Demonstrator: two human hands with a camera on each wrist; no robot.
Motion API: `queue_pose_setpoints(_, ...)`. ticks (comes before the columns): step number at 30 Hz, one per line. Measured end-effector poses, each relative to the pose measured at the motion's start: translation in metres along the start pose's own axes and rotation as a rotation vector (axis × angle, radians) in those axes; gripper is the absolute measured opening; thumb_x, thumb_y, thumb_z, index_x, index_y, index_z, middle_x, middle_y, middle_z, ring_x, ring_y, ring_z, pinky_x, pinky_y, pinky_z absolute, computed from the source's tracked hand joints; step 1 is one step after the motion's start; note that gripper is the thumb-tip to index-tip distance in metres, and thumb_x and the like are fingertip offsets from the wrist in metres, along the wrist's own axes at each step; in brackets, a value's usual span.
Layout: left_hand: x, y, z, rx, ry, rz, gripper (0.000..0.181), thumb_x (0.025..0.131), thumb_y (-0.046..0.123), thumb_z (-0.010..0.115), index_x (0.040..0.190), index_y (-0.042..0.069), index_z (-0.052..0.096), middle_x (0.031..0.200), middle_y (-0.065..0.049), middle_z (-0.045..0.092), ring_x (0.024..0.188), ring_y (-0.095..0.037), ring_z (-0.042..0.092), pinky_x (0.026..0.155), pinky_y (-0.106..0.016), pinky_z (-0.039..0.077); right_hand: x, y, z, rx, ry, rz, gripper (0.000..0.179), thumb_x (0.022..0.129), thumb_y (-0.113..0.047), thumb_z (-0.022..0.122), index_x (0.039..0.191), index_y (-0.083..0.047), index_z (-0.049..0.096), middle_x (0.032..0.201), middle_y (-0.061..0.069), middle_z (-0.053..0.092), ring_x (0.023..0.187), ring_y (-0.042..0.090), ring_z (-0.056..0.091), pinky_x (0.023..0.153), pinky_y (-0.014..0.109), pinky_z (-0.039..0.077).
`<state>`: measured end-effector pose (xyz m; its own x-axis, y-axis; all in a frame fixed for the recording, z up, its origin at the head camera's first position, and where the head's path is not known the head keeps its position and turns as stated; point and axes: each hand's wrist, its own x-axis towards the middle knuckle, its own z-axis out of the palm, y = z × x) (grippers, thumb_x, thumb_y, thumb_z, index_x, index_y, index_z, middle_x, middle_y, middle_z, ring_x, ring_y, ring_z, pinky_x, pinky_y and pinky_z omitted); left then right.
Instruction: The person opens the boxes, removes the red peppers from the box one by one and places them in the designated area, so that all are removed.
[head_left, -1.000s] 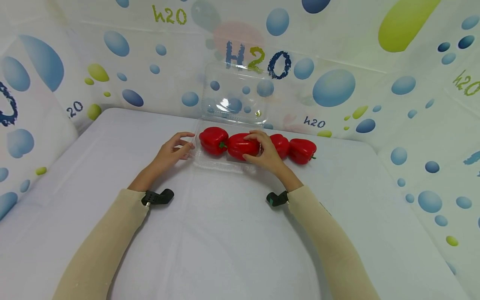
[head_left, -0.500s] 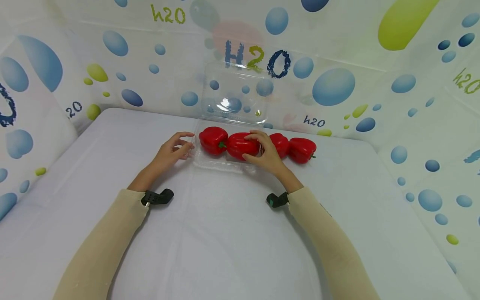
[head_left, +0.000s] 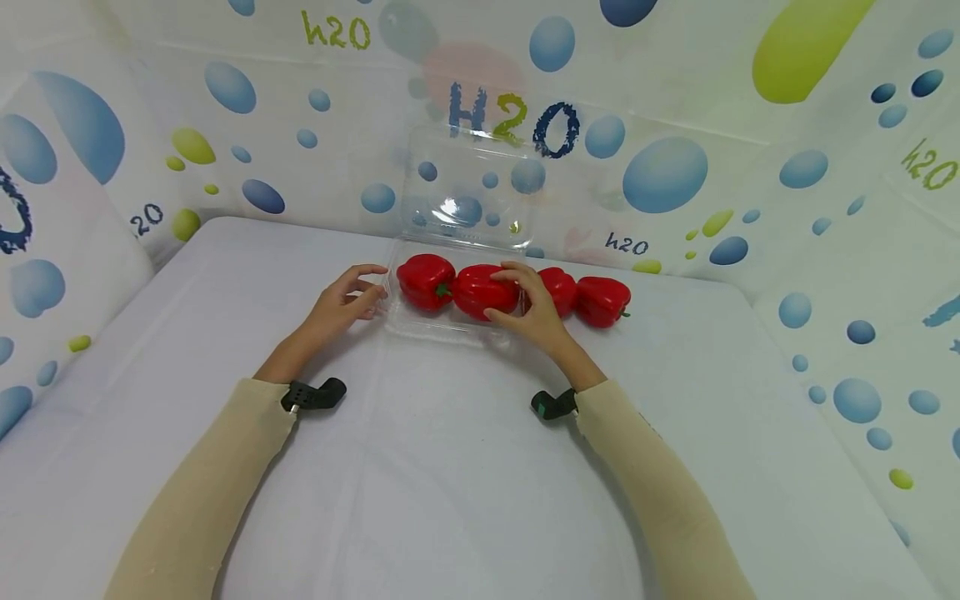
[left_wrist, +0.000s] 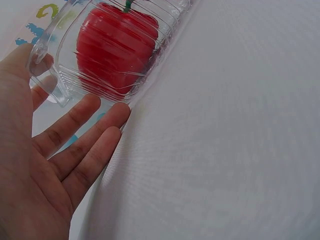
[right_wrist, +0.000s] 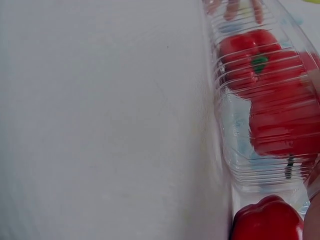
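Note:
A clear plastic clamshell container [head_left: 442, 333] lies open at the back of the white table, its lid [head_left: 468, 150] standing up against the backdrop. Two red bell peppers sit in its base: a left pepper [head_left: 425, 282] with its green stem toward the other, and a right pepper [head_left: 480, 293]. My right hand [head_left: 543, 315] grips the right pepper's end, index finger over the top and thumb at the near side. My left hand [head_left: 339, 302] touches the container's left wall with relaxed, spread fingers. In the left wrist view, a pepper [left_wrist: 115, 47] shows through the ribbed plastic beside these fingers.
Outside the container, right of my right hand, lie two more red peppers: a nearer one [head_left: 562, 292] partly behind the hand and an outer pepper [head_left: 604, 302]. A white cloth with printed drops [head_left: 663, 175] hangs close behind the table [head_left: 465, 467]. Both wrists wear dark camera mounts.

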<state>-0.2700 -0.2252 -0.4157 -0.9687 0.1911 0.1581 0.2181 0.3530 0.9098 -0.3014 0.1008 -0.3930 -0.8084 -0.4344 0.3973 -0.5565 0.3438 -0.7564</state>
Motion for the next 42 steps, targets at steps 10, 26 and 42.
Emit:
queue_pose_setpoints(10,0.001,-0.001,0.001,-0.001,-0.005,0.002,0.045,0.104,0.022,0.046,0.147,0.011,0.038,0.126,-0.025,0.057,0.106,-0.033,0.058,0.079,-0.016,0.053,-0.005,0.0,0.0,0.024,0.032,-0.005,0.056,0.078,-0.006,0.079,0.129,-0.007,0.056,0.147,0.014,0.041,0.136,0.026,0.034,0.101,0.05,0.046)
queue_pose_setpoints(26,0.001,-0.001,0.002,0.011,0.005,0.015,0.044,0.104,0.022,0.046,0.145,0.01,0.038,0.125,-0.024,0.057,0.104,-0.032,0.059,0.078,-0.014,0.053,-0.016,-0.037,-0.004,0.097,0.062,-0.026,0.053,0.078,0.006,0.074,0.127,0.009,0.052,0.144,0.03,0.038,0.136,0.038,0.033,0.105,0.055,0.041)
queue_pose_setpoints(42,0.0,-0.001,0.002,0.008,0.011,0.006,0.044,0.104,0.022,0.046,0.146,0.01,0.038,0.125,-0.025,0.057,0.105,-0.035,0.059,0.076,-0.012,0.052,-0.022,-0.038,-0.004,0.129,0.124,-0.071,0.054,0.077,0.009,0.074,0.125,0.01,0.052,0.144,0.031,0.038,0.134,0.036,0.036,0.102,0.055,0.043)
